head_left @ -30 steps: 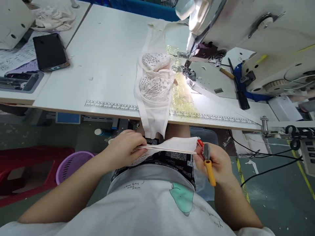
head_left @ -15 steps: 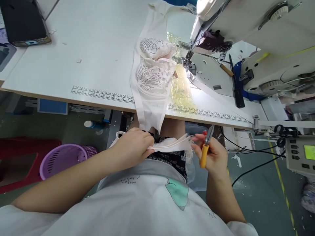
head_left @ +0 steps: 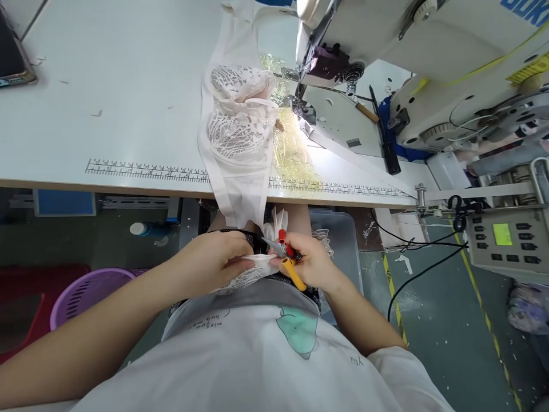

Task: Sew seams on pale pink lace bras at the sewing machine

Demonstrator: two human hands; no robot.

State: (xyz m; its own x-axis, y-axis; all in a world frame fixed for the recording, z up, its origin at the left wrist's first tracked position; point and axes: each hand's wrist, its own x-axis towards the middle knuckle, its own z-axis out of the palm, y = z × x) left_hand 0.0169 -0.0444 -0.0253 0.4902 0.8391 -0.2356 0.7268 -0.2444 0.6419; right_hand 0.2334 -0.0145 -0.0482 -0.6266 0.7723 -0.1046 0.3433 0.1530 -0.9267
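My left hand [head_left: 229,260] is closed, thumb and fingers pinching a piece of white lace fabric [head_left: 251,272] above my lap. My right hand [head_left: 311,260] holds small scissors [head_left: 294,274] with yellow and red handles, blades pointing left just above the cloth. Its fingertips also touch the right end of the fabric. A white lace bra [head_left: 240,131] lies on the sewing table [head_left: 141,103], its near end hanging over the front edge close to my hands. Part of the held fabric is hidden by my fingers.
The sewing machine [head_left: 351,34] stands at the right of the table, its needle area lit. A screwdriver [head_left: 386,143] lies beside it. A control box [head_left: 510,240] hangs at the right. Below are a grey plastic bin [head_left: 349,240] and a purple basket [head_left: 92,280].
My right hand has come left with the scissors, from apart to touching the fabric. The fabric is now bunched, its lace showing between my hands. The view has shifted right.
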